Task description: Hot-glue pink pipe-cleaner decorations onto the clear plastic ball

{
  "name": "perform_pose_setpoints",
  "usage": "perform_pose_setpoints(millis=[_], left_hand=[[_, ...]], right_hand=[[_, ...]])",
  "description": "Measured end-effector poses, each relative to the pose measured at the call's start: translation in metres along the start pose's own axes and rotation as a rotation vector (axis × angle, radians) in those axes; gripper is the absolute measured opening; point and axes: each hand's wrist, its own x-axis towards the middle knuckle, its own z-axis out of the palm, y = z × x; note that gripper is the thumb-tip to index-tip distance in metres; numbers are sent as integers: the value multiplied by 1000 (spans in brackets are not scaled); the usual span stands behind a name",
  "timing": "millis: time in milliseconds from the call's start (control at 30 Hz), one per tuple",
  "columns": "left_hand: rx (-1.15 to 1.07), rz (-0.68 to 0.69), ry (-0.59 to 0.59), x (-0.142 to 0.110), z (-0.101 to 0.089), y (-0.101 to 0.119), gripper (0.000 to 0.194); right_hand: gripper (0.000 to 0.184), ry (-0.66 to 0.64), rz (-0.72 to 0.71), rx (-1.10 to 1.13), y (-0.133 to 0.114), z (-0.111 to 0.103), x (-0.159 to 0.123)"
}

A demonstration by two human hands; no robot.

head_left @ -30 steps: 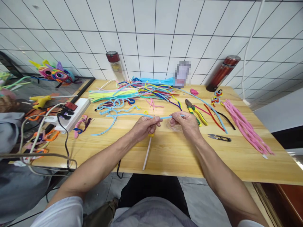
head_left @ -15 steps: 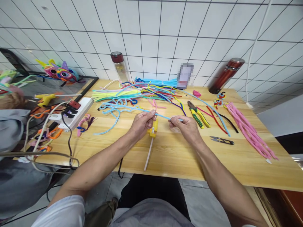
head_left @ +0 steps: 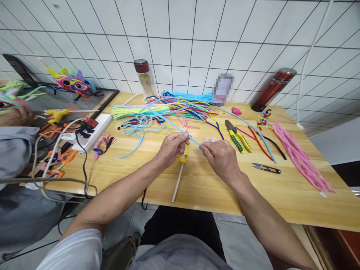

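A light blue pipe cleaner is stretched between my two hands above the table. My left hand pinches it between thumb and fingers, and its far part runs up and left over the pile. My right hand grips it close to its near end, fingers curled. Below my left hand lies a yellow glue gun with a white glue stick pointing toward me, partly hidden by that hand. Tangled light blue pipe cleaners lie to the left.
Behind the hands lies a pile of coloured pipe cleaners. Pliers, thread snips and pink pipe cleaners lie to the right. A power strip with cables stands left, beside another person's sleeve. Two bottles stand by the wall.
My right hand has moved slightly closer to my left and its fingers are more curled. The pipe cleaner's far part now slants up and left. The view has shifted slightly.
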Motion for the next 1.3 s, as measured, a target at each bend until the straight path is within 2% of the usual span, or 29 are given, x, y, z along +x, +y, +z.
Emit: perform_pose_setpoints(millis=[200,467,567,733,833,933,1100,1300], left_hand=[[-79,11,16,0,2,3,49],[-71,39,19,5,-4,7,43],[-97,38,21,7,-6,8,38],[-42,74,-11,1,1,-3,44],[5,58,-59,-3,5,-7,48],[-19,68,-29,-3,4,-2,49],[-78,91,79,3,-2,15,46],[-123,-20,26,7,-8,21,48]], right_hand=[[35,-10,-55,-56,1,-6,1],[36,-12,-36,-21,9,-7,0],[37,-50,-35,-3,8,-6,0],[31,-100,41,15,-1,-5,2],[38,-147,52,22,-6,-4,3],[47,-185,34,40,-7,-3,2],[49,-189,43,42,-5,-2,-3],[52,-244,32,7,1,-4,-5]])
